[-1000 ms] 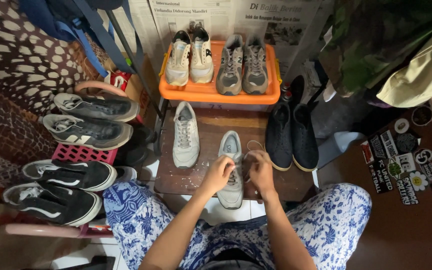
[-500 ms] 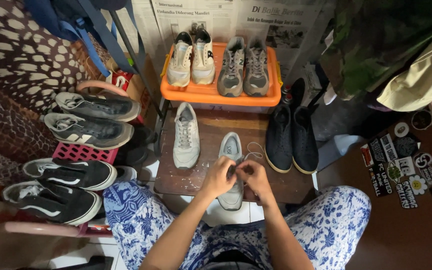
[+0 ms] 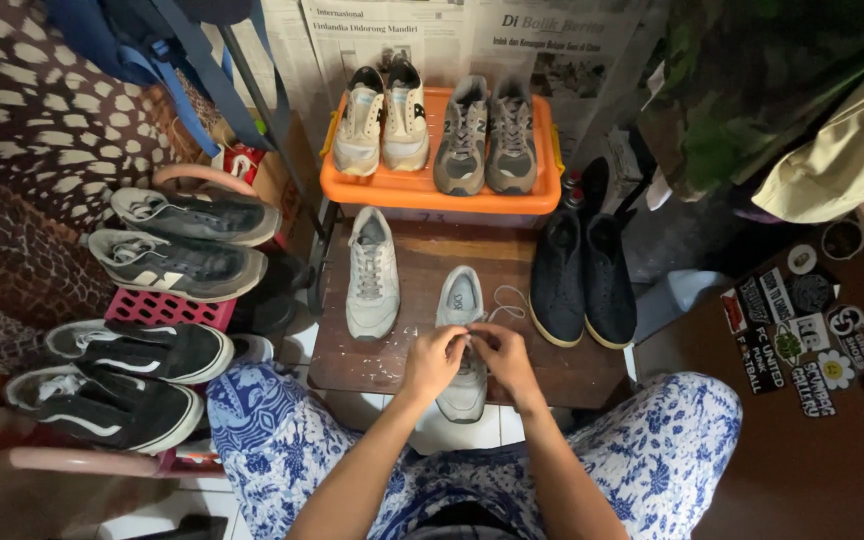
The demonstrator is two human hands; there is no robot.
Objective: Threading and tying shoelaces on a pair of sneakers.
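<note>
Orange tray (image 3: 422, 190) held two pairs: cream sneakers (image 3: 384, 118) on the left, grey runners (image 3: 485, 135) on the right, toes toward the camera. Pink crate (image 3: 157, 308) at left carried grey trainers (image 3: 177, 262) on top; its inside couldn't be seen. Black-and-white skate shoes (image 3: 127, 380) sat below on a rack. On the bench (image 3: 592, 375): grey shoe (image 3: 463, 330) near centre, its mate (image 3: 372, 272) just to the left and apart, black slip-ons (image 3: 582, 278) at the right edge. Left hand (image 3: 434, 360) and right hand (image 3: 505, 362) met over the grey shoe's midfoot, both grips pinched closed on the lace (image 3: 505, 298), fingertips nearly touching each other. A loose loop of lace lay on the bench right of the shoe's heel. Blue floral trousers (image 3: 672, 450) framed the bottom of the view. Versus half a second earlier: hands stayed on the same spot of the shoe, only slightly closer together; the shoe, its mate and the tray contents hadn't moved.
</note>
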